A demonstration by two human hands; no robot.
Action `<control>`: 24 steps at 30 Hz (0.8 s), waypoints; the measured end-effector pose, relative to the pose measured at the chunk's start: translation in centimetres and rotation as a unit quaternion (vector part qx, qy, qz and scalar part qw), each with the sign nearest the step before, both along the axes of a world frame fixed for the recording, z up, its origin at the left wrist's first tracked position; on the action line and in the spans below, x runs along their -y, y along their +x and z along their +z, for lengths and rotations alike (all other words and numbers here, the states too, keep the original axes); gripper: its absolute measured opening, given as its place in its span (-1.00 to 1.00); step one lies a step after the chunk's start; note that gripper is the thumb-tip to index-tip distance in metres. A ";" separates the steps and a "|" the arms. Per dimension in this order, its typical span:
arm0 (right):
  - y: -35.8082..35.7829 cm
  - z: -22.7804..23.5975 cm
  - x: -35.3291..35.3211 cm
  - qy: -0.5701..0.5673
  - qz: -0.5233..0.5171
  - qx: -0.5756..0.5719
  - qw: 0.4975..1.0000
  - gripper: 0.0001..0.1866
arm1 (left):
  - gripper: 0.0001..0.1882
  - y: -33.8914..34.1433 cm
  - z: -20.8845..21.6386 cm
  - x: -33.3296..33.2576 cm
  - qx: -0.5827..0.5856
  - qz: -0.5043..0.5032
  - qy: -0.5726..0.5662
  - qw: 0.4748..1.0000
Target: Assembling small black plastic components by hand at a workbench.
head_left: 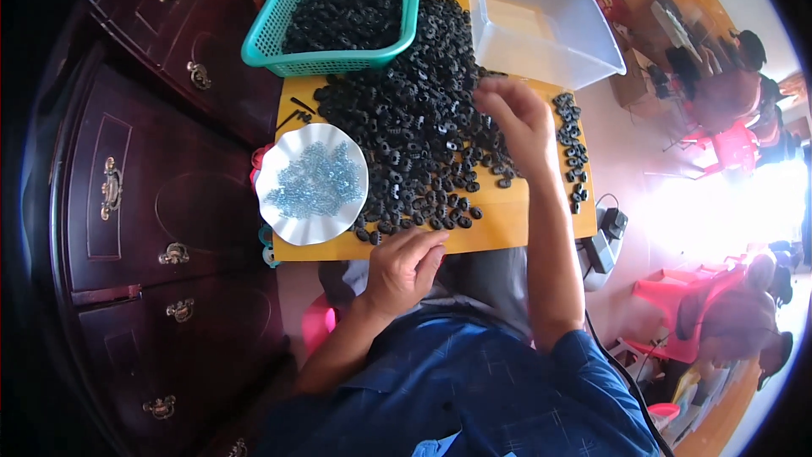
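A heap of small black toothed plastic pieces (423, 110), which look like hair claw clip parts, covers much of the yellow table (499, 218). At the table's front edge my left hand (404, 269) is closed, thumb against curled fingers; whatever it may hold is hidden. My right hand (523, 118) hovers over the heap's right side, near the clear plastic bin (550, 42). Its fingers are drawn together in a pinch, slightly blurred, and I cannot make out anything in them. Left of the heap, a white scalloped dish (275, 161) holds many tiny shiny bluish-silver bits (317, 182).
A green basket (338, 63) full of black pieces stands at the back left. Along the right edge lies a row of black pieces (573, 152). Dark wooden drawers (169, 178) flank the left. Other people sit on pink chairs (677, 288) to the right.
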State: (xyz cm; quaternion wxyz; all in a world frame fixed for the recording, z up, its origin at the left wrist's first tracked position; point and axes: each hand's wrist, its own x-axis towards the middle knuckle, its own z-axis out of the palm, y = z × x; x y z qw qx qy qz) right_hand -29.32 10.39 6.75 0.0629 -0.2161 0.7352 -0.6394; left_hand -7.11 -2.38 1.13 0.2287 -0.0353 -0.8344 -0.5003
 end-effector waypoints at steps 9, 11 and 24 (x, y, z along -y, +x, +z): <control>5.5 -5.6 -9.6 0.297 -0.141 -0.180 0.927 -0.80 | -0.82 -0.1 0.1 -0.1 0.010 -0.018 -0.019 1.000; 5.3 -6.4 -10.0 0.307 -0.148 -0.194 0.920 -0.77 | -0.83 -0.1 0.1 -0.2 0.012 -0.021 -0.021 0.999; 7.6 -5.2 -9.7 0.314 -0.133 -0.193 0.920 -0.89 | -0.81 -0.2 0.1 -0.2 0.011 -0.024 -0.012 1.000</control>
